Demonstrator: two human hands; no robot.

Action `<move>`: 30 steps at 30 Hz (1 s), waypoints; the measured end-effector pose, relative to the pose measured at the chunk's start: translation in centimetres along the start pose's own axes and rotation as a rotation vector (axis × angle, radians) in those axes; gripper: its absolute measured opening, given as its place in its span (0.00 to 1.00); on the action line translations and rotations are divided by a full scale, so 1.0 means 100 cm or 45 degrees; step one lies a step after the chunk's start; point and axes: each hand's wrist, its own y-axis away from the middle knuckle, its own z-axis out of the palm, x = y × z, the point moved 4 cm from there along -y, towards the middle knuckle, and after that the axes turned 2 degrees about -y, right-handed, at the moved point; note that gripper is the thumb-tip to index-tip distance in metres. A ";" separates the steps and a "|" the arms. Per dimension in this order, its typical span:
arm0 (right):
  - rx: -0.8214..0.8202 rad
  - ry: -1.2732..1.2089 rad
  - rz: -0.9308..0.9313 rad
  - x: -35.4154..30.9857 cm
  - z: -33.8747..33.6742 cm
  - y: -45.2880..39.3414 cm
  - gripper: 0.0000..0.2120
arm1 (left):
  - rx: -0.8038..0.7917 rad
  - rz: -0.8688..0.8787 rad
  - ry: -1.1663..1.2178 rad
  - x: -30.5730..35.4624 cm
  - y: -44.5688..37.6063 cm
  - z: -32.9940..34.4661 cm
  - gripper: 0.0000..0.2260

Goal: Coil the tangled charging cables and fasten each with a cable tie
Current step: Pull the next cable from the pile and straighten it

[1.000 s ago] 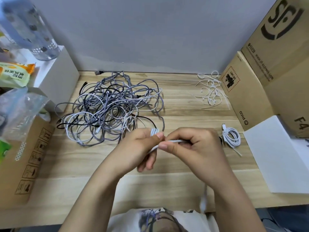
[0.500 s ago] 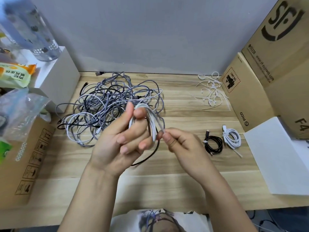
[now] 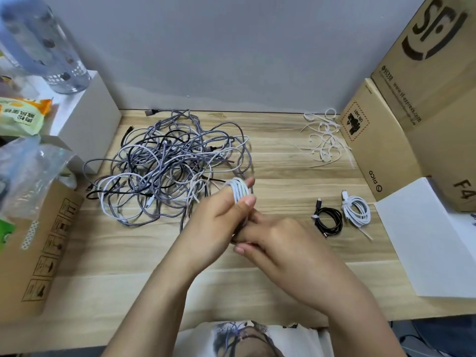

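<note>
A: Item nearest?
B: White cable coil [image 3: 239,189], light and springy; left hand [image 3: 221,215] pinches its loops, right hand [image 3: 278,240] fingers curl at its lower end. Hold across all the loops.
A: Beyond the coil?
B: Cable tangle [image 3: 167,166], limp; cable ties [image 3: 324,140] far right.

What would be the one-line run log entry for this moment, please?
left hand: grips white cable coil | right hand: at coil's lower part | done: two tied coils
</note>
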 end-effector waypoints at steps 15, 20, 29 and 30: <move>0.290 -0.119 -0.137 0.027 -0.005 -0.020 0.20 | -0.431 -0.041 -0.137 0.020 0.017 0.000 0.29; 0.547 -0.174 -0.294 0.031 -0.007 -0.036 0.32 | -0.359 -0.103 -0.032 0.027 0.004 -0.004 0.37; 0.818 -0.244 0.177 0.072 0.002 -0.075 0.22 | 0.410 -0.035 0.082 0.009 -0.062 -0.012 0.26; 0.789 -0.298 0.233 0.079 0.002 -0.079 0.22 | 0.290 -0.075 0.181 0.006 -0.067 -0.009 0.25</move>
